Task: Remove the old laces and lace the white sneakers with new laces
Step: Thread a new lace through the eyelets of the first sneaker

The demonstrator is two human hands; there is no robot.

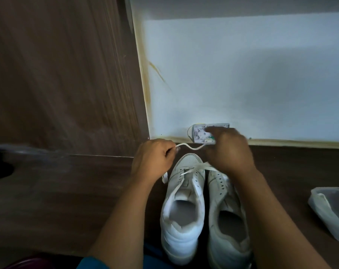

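Two white sneakers stand side by side on the dark floor, toes toward the wall: the left sneaker [181,206] and the right sneaker [226,220]. A white lace [190,146] stretches between my hands above the toes. My left hand [152,159] grips one part of it, fingers curled. My right hand [229,148] pinches the other part; its fingertips are blurred. More lace crosses the left sneaker's lowest eyelets, and a loop hangs below my left wrist. The right sneaker's eyelets show no lace.
A clear plastic container [331,212] with something white inside lies on the floor at the right. A wall outlet box [200,133] sits low on the pale wall behind my hands. A wooden panel [64,74] rises at the left.
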